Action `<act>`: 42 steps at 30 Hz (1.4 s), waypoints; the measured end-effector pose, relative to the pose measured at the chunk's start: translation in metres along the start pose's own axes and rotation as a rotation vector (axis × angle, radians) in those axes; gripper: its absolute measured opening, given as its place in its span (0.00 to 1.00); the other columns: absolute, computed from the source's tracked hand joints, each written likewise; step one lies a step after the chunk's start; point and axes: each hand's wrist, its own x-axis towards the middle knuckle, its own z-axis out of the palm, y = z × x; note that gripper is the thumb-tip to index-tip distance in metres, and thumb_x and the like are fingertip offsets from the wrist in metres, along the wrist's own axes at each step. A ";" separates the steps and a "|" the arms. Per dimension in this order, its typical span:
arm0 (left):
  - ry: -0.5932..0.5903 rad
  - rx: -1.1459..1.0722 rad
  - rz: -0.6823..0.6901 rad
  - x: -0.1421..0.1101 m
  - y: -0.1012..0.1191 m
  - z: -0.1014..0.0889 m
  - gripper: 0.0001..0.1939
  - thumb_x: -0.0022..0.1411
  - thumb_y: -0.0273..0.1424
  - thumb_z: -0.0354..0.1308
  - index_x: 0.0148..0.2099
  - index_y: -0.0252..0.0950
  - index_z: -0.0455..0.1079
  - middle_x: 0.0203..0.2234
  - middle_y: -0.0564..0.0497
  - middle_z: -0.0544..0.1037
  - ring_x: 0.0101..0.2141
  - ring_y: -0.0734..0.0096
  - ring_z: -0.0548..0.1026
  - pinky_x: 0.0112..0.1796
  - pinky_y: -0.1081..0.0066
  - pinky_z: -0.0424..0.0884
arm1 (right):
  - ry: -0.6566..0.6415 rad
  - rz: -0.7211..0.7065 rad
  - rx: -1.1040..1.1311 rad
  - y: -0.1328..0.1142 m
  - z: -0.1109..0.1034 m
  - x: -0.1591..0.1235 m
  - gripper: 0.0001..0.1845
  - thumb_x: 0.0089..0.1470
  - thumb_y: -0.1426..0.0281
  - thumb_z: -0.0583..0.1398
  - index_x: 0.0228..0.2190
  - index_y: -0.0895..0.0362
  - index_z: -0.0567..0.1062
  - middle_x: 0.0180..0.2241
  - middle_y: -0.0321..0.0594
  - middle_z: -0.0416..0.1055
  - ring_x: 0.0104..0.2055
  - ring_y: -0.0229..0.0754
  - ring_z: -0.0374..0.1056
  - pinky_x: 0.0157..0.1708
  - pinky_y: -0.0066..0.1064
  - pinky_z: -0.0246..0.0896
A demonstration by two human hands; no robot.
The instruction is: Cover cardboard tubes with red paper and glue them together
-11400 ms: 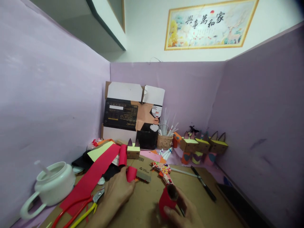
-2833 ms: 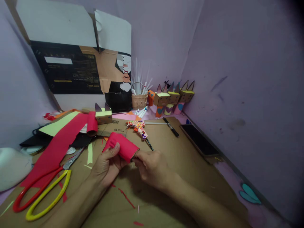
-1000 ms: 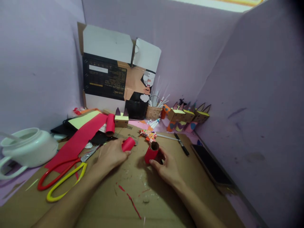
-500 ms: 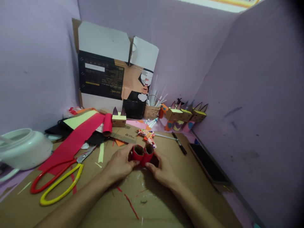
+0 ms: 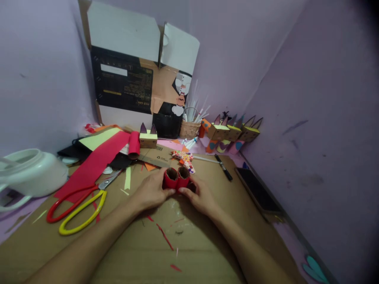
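Observation:
Two short cardboard tubes wrapped in red paper stand upright side by side on the brown cardboard sheet [image 5: 142, 252], touching each other, their open brown tops facing up. My left hand [image 5: 154, 187] is closed around the left tube [image 5: 171, 181]. Around the right tube [image 5: 183, 180] my right hand [image 5: 201, 195] is closed, its thumb at the front. Just behind them lies a patterned glue gun [image 5: 183, 158] with a clear glue stick at its back. Farther left, another red tube [image 5: 134, 145] sits beside a small cardboard head [image 5: 148, 139] with purple ears.
Scissors [image 5: 77, 209] with red and yellow handles, red paper [image 5: 94, 163] and a white pot [image 5: 32, 173] are at left. A black marker [image 5: 223, 168] and a phone [image 5: 257, 189] lie right. Behind stand a pen basket [image 5: 190, 129], eared cardboard figures [image 5: 219, 132] and a flattened box [image 5: 124, 83].
My left hand has brought its red tube from lying tilted at the left to upright against the right one. In the last half second the hands stay in place while the view tips down.

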 end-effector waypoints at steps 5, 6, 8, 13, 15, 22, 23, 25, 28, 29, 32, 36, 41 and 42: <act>-0.046 0.020 -0.011 0.002 0.002 -0.009 0.17 0.49 0.31 0.60 0.43 0.37 0.62 0.36 0.48 0.74 0.38 0.60 0.72 0.38 0.63 0.65 | -0.026 0.007 -0.008 0.001 -0.004 0.001 0.16 0.49 0.69 0.61 0.43 0.57 0.71 0.41 0.43 0.73 0.41 0.46 0.67 0.43 0.37 0.60; -0.067 0.019 -0.010 0.002 0.001 -0.011 0.17 0.49 0.31 0.60 0.42 0.37 0.63 0.36 0.49 0.74 0.37 0.60 0.72 0.37 0.64 0.66 | -0.034 0.007 -0.013 0.001 -0.004 0.001 0.16 0.49 0.69 0.61 0.42 0.57 0.71 0.41 0.43 0.73 0.41 0.46 0.66 0.43 0.37 0.59; -0.112 0.015 -0.002 0.003 -0.002 -0.012 0.16 0.48 0.30 0.60 0.41 0.38 0.64 0.34 0.50 0.75 0.35 0.61 0.73 0.36 0.65 0.66 | -0.051 0.006 -0.024 0.000 -0.005 0.001 0.14 0.49 0.69 0.61 0.40 0.58 0.72 0.39 0.44 0.73 0.40 0.46 0.66 0.43 0.38 0.59; -0.143 0.001 0.027 0.005 -0.009 -0.008 0.16 0.47 0.29 0.60 0.42 0.37 0.66 0.37 0.49 0.76 0.37 0.61 0.73 0.38 0.64 0.66 | -0.081 0.000 -0.018 -0.001 -0.005 0.002 0.10 0.50 0.70 0.59 0.38 0.58 0.72 0.38 0.43 0.74 0.39 0.46 0.66 0.42 0.37 0.60; -0.143 -0.003 0.035 0.005 -0.010 -0.007 0.16 0.48 0.29 0.59 0.42 0.37 0.66 0.38 0.48 0.76 0.37 0.61 0.73 0.38 0.64 0.66 | -0.085 -0.001 -0.016 -0.001 -0.005 0.002 0.10 0.50 0.70 0.59 0.37 0.58 0.72 0.38 0.43 0.74 0.40 0.46 0.66 0.43 0.38 0.60; -0.141 -0.020 0.047 0.005 -0.010 -0.008 0.17 0.47 0.28 0.59 0.42 0.38 0.66 0.40 0.48 0.75 0.39 0.58 0.72 0.41 0.61 0.65 | -0.087 0.000 -0.019 0.000 -0.004 0.002 0.12 0.51 0.69 0.59 0.39 0.59 0.72 0.40 0.46 0.73 0.40 0.47 0.66 0.43 0.39 0.59; -0.138 -0.026 0.045 0.005 -0.010 -0.009 0.17 0.46 0.28 0.59 0.42 0.38 0.66 0.39 0.48 0.75 0.39 0.58 0.72 0.42 0.61 0.65 | -0.086 0.001 -0.017 0.001 -0.004 0.002 0.13 0.51 0.69 0.59 0.39 0.59 0.72 0.40 0.46 0.73 0.41 0.47 0.66 0.43 0.39 0.59; -0.135 -0.044 0.039 0.005 -0.010 -0.008 0.17 0.46 0.28 0.59 0.41 0.38 0.67 0.39 0.48 0.75 0.40 0.58 0.72 0.42 0.60 0.64 | -0.083 0.005 -0.012 0.001 -0.004 0.002 0.12 0.50 0.69 0.59 0.39 0.59 0.72 0.40 0.46 0.73 0.41 0.47 0.66 0.43 0.39 0.59; -0.131 -0.085 0.024 0.004 -0.009 -0.007 0.16 0.45 0.27 0.59 0.40 0.38 0.67 0.39 0.48 0.75 0.41 0.57 0.71 0.44 0.59 0.64 | -0.075 0.012 0.003 0.001 -0.003 0.001 0.13 0.50 0.70 0.59 0.39 0.58 0.72 0.39 0.45 0.73 0.41 0.48 0.66 0.43 0.40 0.59; -0.129 -0.105 0.017 0.004 -0.008 -0.007 0.16 0.45 0.27 0.60 0.40 0.38 0.68 0.39 0.48 0.75 0.41 0.56 0.71 0.44 0.59 0.64 | -0.071 0.014 0.012 0.001 -0.003 0.000 0.13 0.49 0.70 0.60 0.39 0.57 0.73 0.39 0.44 0.73 0.41 0.48 0.66 0.44 0.40 0.59; -0.116 -0.182 -0.012 0.003 -0.003 -0.008 0.20 0.44 0.28 0.61 0.43 0.38 0.67 0.41 0.47 0.75 0.43 0.55 0.71 0.45 0.58 0.64 | -0.057 0.022 0.044 -0.002 -0.001 0.000 0.13 0.50 0.69 0.59 0.40 0.57 0.73 0.40 0.44 0.73 0.42 0.48 0.66 0.44 0.40 0.59; -0.100 -0.347 -0.073 0.000 0.009 -0.013 0.28 0.47 0.31 0.62 0.51 0.36 0.61 0.44 0.44 0.74 0.42 0.57 0.72 0.42 0.61 0.67 | 0.015 0.121 0.315 -0.010 0.000 0.003 0.22 0.51 0.63 0.59 0.48 0.54 0.67 0.49 0.45 0.69 0.47 0.47 0.66 0.46 0.39 0.60; -0.131 -0.598 -0.155 -0.001 0.015 -0.013 0.33 0.46 0.41 0.62 0.52 0.33 0.59 0.41 0.42 0.75 0.34 0.64 0.74 0.27 0.71 0.69 | 0.049 0.372 0.777 -0.017 0.002 0.003 0.22 0.45 0.58 0.64 0.41 0.55 0.72 0.39 0.41 0.75 0.40 0.44 0.71 0.43 0.35 0.64; -0.130 -0.631 -0.181 0.000 0.014 -0.011 0.33 0.47 0.44 0.62 0.51 0.32 0.60 0.38 0.43 0.75 0.30 0.66 0.74 0.23 0.74 0.66 | 0.048 0.394 0.796 -0.017 0.003 0.002 0.21 0.45 0.57 0.64 0.39 0.55 0.73 0.37 0.40 0.75 0.38 0.43 0.72 0.41 0.34 0.65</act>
